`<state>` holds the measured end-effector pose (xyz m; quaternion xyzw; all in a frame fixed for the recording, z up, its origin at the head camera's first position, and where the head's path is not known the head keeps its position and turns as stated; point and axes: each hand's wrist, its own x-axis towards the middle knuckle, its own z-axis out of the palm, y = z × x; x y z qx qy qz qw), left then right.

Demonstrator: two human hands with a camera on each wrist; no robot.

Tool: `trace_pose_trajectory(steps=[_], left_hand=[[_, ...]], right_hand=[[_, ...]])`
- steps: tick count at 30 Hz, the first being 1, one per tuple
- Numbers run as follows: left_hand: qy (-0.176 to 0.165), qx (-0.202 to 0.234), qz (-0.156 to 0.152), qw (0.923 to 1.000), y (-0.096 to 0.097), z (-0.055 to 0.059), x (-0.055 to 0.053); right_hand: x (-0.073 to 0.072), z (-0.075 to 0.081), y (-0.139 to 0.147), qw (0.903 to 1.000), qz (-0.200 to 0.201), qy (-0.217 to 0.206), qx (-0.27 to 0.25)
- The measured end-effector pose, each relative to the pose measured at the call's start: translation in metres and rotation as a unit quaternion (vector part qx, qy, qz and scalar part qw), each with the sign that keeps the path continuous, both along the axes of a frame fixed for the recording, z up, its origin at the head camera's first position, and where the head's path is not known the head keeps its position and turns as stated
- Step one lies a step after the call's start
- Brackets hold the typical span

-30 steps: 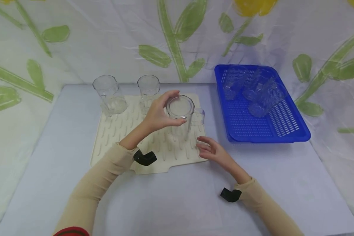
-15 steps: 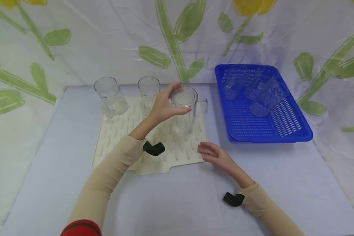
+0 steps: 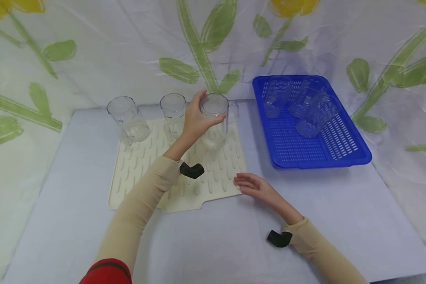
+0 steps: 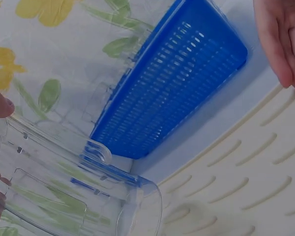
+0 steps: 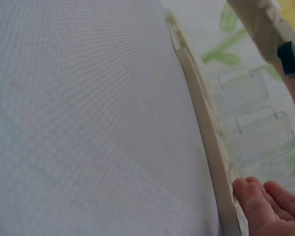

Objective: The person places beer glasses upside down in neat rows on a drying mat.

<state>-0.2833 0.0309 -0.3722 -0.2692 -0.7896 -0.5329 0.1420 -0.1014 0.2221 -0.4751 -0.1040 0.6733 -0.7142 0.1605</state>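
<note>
My left hand (image 3: pixel 194 121) grips a clear glass mug (image 3: pixel 215 106) round its upper end, thumb on the near side and fingers behind. Its handle points right, towards the basket. In the left wrist view the lower end of this mug (image 4: pixel 64 196) is close over the cream ridged drying mat (image 3: pixel 142 189). Two more clear mugs stand in a row to the left: one mug (image 3: pixel 173 112) beside the hand, another mug (image 3: pixel 127 120) at the mat's back left corner. My right hand (image 3: pixel 257 188) holds nothing, its fingers loosely bent at the mat's right edge.
A blue perforated plastic basket (image 3: pixel 275 152) stands at the back right, with several clear glasses (image 3: pixel 316 118) lying in its rear part. Behind the white-covered table (image 3: pixel 213 244) hangs a white sheet (image 3: pixel 127 47) painted with flowers.
My left hand has carried the mug towards the back of the mat, into line with the other two mugs. My right hand has drawn slightly back towards me.
</note>
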Motion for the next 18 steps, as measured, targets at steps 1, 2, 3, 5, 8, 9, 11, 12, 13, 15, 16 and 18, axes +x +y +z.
trace_pose_trajectory(steps=[1,2,3,5,8,9,11,12,13,15,16,18], left_hand=[[-0.002,0.000,0.005,1.0000,0.001,-0.001,-0.002],[-0.001,0.000,0.009,1.0000,0.002,-0.002,-0.004],[0.000,0.001,0.012,0.9999,0.003,-0.004,-0.006],[0.001,0.005,0.014,0.9999,0.006,-0.006,-0.013],[-0.004,0.011,0.018,0.9998,0.010,-0.011,-0.023],[-0.009,0.011,0.020,0.9997,0.011,-0.013,-0.025],[-0.017,0.012,0.023,0.9995,0.012,-0.016,-0.030],[-0.019,0.012,0.024,0.9994,0.013,-0.018,-0.032],[-0.020,0.012,0.025,0.9994,0.014,-0.019,-0.033],[-0.016,0.008,0.026,0.9995,0.016,-0.022,-0.037],[-0.017,0.006,0.026,0.9995,0.018,-0.023,-0.038],[-0.019,0.001,0.023,0.9996,0.021,-0.026,-0.041]], right_hand=[[0.000,0.000,0.000,1.0000,-0.001,0.002,0.001],[0.001,0.000,-0.001,1.0000,-0.002,0.006,0.003],[0.001,0.000,-0.002,0.9999,-0.003,0.011,0.004],[0.001,0.000,-0.004,0.9994,-0.009,0.032,0.005],[0.002,0.001,-0.007,0.9973,-0.015,0.070,0.018],[0.003,0.001,-0.007,0.9963,-0.016,0.081,0.023],[0.004,0.002,-0.007,0.9949,-0.017,0.093,0.033],[0.004,0.003,-0.007,0.9945,-0.017,0.097,0.037],[0.005,0.003,-0.007,0.9944,-0.018,0.097,0.037],[0.006,0.003,-0.007,0.9945,-0.018,0.095,0.039],[0.006,0.003,-0.007,0.9948,-0.017,0.093,0.038],[0.007,0.004,-0.006,0.9949,-0.016,0.092,0.040]])
